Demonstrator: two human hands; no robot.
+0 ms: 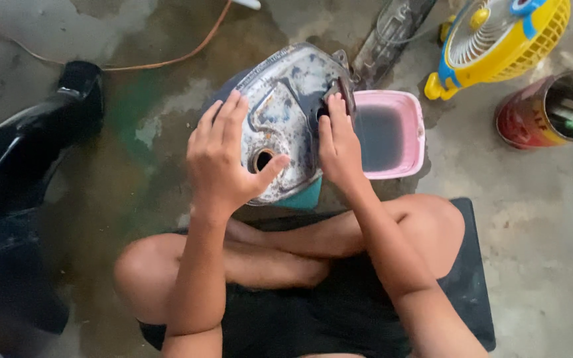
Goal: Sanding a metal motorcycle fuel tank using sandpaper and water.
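The worn metal fuel tank (286,113) sits on the concrete floor (538,265) right in front of the person's crossed legs, tilted up on what looks like a teal support (303,197), its long axis running away from the body and slightly rightward. The round filler hole (262,160) lies at the tank's near end. The left hand (223,159) is spread flat over the tank's left flank, fingers up along the shell, thumb hooked just beside that hole: pressing, not closed around anything. The right hand (338,142) lies along the tank's right edge, fingers pressed on a small dark pad, likely sandpaper (337,91), near a dark recess; I cannot tell whether it is pinched or only pressed. Both hands are on the tank, left nearer the hole. Just right of the tank, touching its edge, a pink basin (406,136) of murky water. Farther right, a paint can (548,109) and yellow fan (499,36). Left of the tank, well apart, a black fairing (28,146).
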